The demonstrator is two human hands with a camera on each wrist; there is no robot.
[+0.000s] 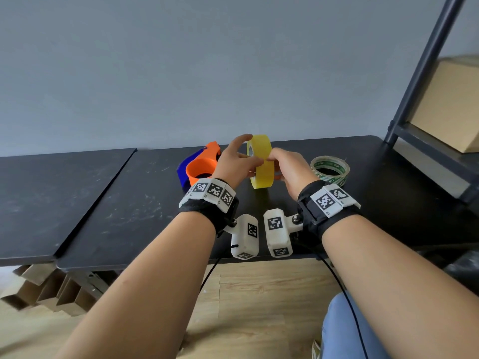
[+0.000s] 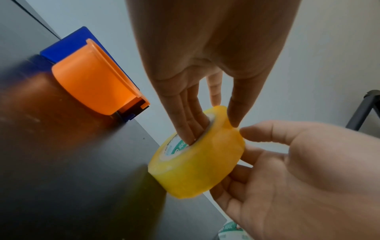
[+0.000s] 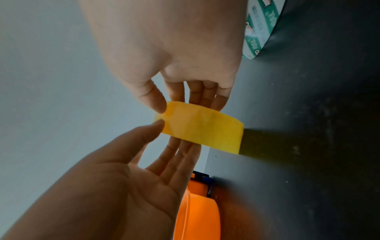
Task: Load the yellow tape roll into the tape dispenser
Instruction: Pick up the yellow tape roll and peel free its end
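Observation:
The yellow tape roll (image 1: pixel 263 167) (image 2: pixel 197 167) (image 3: pixel 203 129) stands on its edge on the black table (image 1: pixel 129 203), between my two hands. My left hand (image 1: pixel 239 158) (image 2: pixel 205 116) has fingers pushed into the roll's core and its thumb on the outer band. My right hand (image 1: pixel 287 164) (image 3: pixel 185 100) pinches the roll from the other side, thumb on the band and fingers against the far face. The orange and blue tape dispenser (image 1: pixel 201 167) (image 2: pixel 92 87) (image 3: pixel 197 216) lies on the table just left of the roll, with no tape in it.
A clear tape roll with green print (image 1: pixel 330 171) (image 3: pixel 261 29) lies flat to the right of my right hand. A dark metal shelf frame (image 1: pixel 425 73) holding a cardboard box (image 1: pixel 451 104) stands at the table's right end. A second black table (image 1: pixel 39 198) adjoins on the left.

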